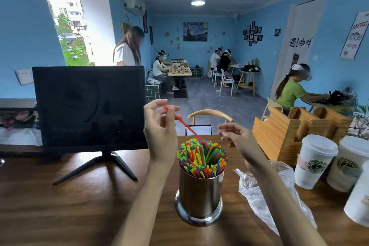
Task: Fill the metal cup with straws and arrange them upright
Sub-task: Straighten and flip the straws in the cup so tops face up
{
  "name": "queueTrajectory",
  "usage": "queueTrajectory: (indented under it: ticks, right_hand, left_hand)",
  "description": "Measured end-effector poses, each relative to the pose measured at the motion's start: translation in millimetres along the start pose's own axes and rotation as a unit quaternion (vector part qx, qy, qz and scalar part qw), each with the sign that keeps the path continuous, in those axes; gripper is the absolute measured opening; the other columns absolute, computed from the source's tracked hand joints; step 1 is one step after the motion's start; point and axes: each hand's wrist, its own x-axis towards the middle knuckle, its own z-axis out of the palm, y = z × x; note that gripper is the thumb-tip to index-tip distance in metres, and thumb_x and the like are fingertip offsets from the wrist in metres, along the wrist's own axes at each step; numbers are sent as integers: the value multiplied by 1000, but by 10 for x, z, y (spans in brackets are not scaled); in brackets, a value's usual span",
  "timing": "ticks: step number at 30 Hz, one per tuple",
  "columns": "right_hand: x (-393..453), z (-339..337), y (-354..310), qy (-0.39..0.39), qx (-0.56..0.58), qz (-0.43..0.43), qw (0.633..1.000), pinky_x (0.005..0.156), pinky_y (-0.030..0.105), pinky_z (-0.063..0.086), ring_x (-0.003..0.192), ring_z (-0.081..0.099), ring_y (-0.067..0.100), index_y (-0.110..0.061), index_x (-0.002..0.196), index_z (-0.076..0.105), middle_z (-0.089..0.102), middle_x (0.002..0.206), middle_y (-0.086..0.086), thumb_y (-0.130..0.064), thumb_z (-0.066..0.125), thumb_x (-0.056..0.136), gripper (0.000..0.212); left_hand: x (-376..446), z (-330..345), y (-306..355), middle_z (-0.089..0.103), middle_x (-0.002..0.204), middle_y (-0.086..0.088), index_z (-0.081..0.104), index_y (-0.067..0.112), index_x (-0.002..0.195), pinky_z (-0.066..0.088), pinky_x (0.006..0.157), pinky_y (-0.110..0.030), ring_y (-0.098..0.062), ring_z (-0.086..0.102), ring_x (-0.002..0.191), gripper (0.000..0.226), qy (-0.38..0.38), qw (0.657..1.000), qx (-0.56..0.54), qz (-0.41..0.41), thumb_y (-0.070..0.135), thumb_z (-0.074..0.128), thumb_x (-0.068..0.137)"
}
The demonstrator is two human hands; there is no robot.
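Nearly done I reckon: metal cup [199, 195] packed with upright straws [201, 158], my left hand [159, 126] pinching one last red straw [184, 124], right hand [237, 138] loose and empty.

door panel [301, 43]: "遇 咖啡" | cup logos [314, 166]: unreadable

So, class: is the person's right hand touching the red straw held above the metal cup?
Apart. The head view shows the right hand open beside the cup, with clear space between it and the red straw, which the left hand pinches.
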Motion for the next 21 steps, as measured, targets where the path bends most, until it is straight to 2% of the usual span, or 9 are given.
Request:
queueTrajectory:
  ticks: [2, 5, 7, 10, 12, 15, 21]
  right_hand:
    - [16, -20, 82, -24, -78, 23, 996, 66, 22, 47, 85, 65, 15, -20, 104, 70, 73, 102, 5, -14, 59, 100, 13]
    - [-3, -29, 125, -60, -115, 50, 990, 65, 22, 51, 84, 66, 17, -15, 102, 70, 71, 98, 7, -16, 63, 99, 7]
    - [-8, -37, 128, -70, -119, 61, 989, 68, 24, 55, 92, 70, 23, -12, 100, 72, 73, 97, 8, -17, 66, 97, 9]
    - [-3, -63, 119, -67, -115, 66, 989, 71, 28, 60, 92, 72, 25, -11, 93, 77, 76, 93, 8, -19, 71, 94, 10]
    - [-4, -61, 104, -65, -121, 61, 989, 71, 27, 61, 89, 73, 23, -12, 89, 78, 77, 90, 6, -20, 73, 92, 11]
    - [-1, -30, 81, -62, -132, 53, 988, 64, 20, 56, 86, 72, 16, -12, 88, 78, 76, 88, 3, -19, 72, 93, 10]
    - [11, 26, 56, -58, -157, 24, 986, 66, 18, 54, 89, 70, 13, -13, 94, 76, 73, 93, 0, -19, 70, 94, 8]
  left_hand:
    - [-88, 38, -41, 74, 97, 1, 52, 26, 109, 57, 71, -28, -13, 73, 80, 15, -42, 997, 56, 21, 14, 58, 102]
    - [-200, 79, -134, 72, 95, 13, 58, 28, 110, 55, 71, -20, -4, 68, 83, 12, -140, 981, 136, -1, 22, 63, 100]
    - [-249, 89, -222, 69, 95, 15, 66, 30, 106, 49, 72, -19, -1, 63, 86, 10, -217, 956, 195, -28, 27, 67, 97]
    - [-316, 61, -377, 68, 99, 18, 76, 34, 97, 49, 87, -30, -3, 56, 100, 7, -315, 905, 283, -48, 35, 73, 91]
    - [-322, 23, -450, 70, 104, 17, 79, 32, 93, 49, 93, -35, -5, 56, 105, 12, -337, 891, 300, -52, 42, 73, 88]
    - [-280, -4, -496, 74, 109, 14, 82, 29, 95, 52, 94, -38, -3, 62, 104, 21, -349, 889, 292, -57, 45, 69, 91]
    - [-300, -21, -552, 74, 102, 15, 82, 32, 91, 55, 92, -38, -1, 65, 99, 9, -324, 907, 253, -90, 34, 82, 82]
